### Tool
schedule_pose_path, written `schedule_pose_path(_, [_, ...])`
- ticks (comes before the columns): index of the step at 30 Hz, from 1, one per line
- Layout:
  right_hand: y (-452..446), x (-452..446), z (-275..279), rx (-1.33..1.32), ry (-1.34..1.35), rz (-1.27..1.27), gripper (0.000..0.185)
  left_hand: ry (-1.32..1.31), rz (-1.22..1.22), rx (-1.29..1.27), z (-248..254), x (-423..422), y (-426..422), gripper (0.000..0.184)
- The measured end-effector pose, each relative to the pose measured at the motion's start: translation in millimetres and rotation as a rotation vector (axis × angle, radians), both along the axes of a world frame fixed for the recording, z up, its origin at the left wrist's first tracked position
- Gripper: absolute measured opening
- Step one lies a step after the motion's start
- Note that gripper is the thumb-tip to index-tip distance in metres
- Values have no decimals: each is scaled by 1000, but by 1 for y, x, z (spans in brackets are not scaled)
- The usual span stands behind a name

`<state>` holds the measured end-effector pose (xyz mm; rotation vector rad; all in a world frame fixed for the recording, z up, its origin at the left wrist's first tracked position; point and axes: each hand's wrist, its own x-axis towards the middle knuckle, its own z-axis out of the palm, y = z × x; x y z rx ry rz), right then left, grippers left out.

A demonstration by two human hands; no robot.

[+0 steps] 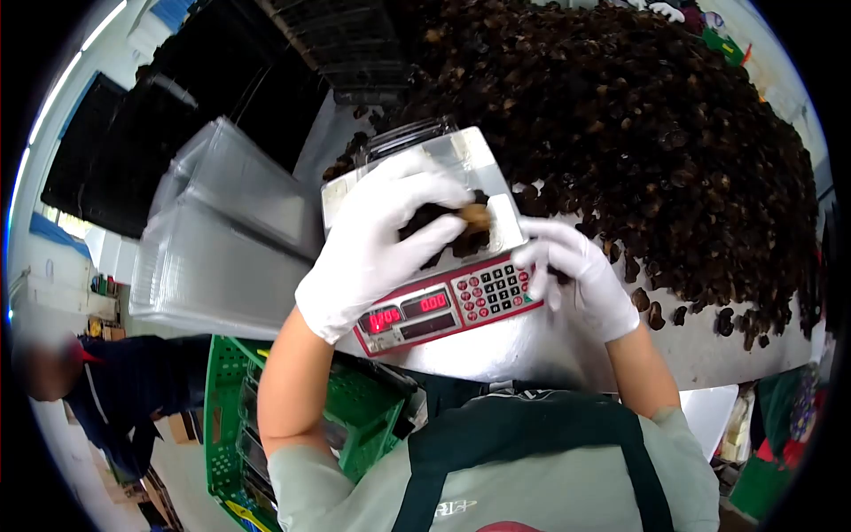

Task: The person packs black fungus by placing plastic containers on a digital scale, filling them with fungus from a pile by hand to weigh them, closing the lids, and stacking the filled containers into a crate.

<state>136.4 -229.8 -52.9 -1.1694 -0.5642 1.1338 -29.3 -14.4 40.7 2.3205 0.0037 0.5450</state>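
Note:
A scale (417, 306) with a red-edged keypad and lit red digits stands in front of me. On its pan lies a clear plastic box holding dark brown mushroom-like pieces (434, 253). My white-gloved left hand (381, 235) reaches over the box, thumb and fingers closed about a lighter brown mushroom-like piece (476, 216). At the scale's right edge is my right hand (572, 270), also gloved, with its fingers curled downward. Something dark shows beneath those fingers, too hidden to name.
A large heap of dark pieces (620, 133) covers the table's back and right. Stacked clear plastic boxes (222, 257) stand to the left. Below are green crates (226, 399). Another person (124, 390) is at far left, and black crates (346, 53) rise behind.

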Motion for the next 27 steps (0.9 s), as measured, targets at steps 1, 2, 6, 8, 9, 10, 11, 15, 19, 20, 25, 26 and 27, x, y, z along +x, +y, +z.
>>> schedule_pose_path(1, [5,-3,16,83,25,86,52,17,-49,88,8,6,-8,28])
schedule_pose_path(2, [14,-8,14,163,215,108,54,36,-68,205,13,12,-17,34])
schedule_pose_path(6, [23,-16,-2,244,428,207,49,20,11,264,9,17,-19,49])
schedule_pose_path(8, [11,-9,-21,179,339,176,41,50,181,212,18,-2,5,48])
schedule_pose_path(9, [2,-10,-26,140,276,97,37,19,217,326,13,-9,28,47])
schedule_pose_path(10, [-7,-5,-34,147,327,91,34,122,328,199,6,-18,42,48])
schedule_pose_path(11, [-17,1,-47,128,379,68,32,164,410,124,-4,-26,58,48])
schedule_pose_path(15, [-36,-2,-53,-114,312,-53,34,235,555,-225,-43,-32,108,58])
schedule_pose_path(19, [-41,-4,-52,-142,230,54,30,468,864,-160,-55,0,116,73])
schedule_pose_path(20, [-39,-7,-46,-144,220,48,29,554,880,-201,-55,7,111,73])
schedule_pose_path(25, [-33,-5,-31,-165,96,68,26,302,843,-332,-95,12,128,71])
schedule_pose_path(26, [-32,-6,-29,-191,57,72,27,148,763,-488,-90,7,119,67])
schedule_pose_path(27, [-29,-5,-26,-188,55,57,27,-6,677,-643,-86,1,112,63])
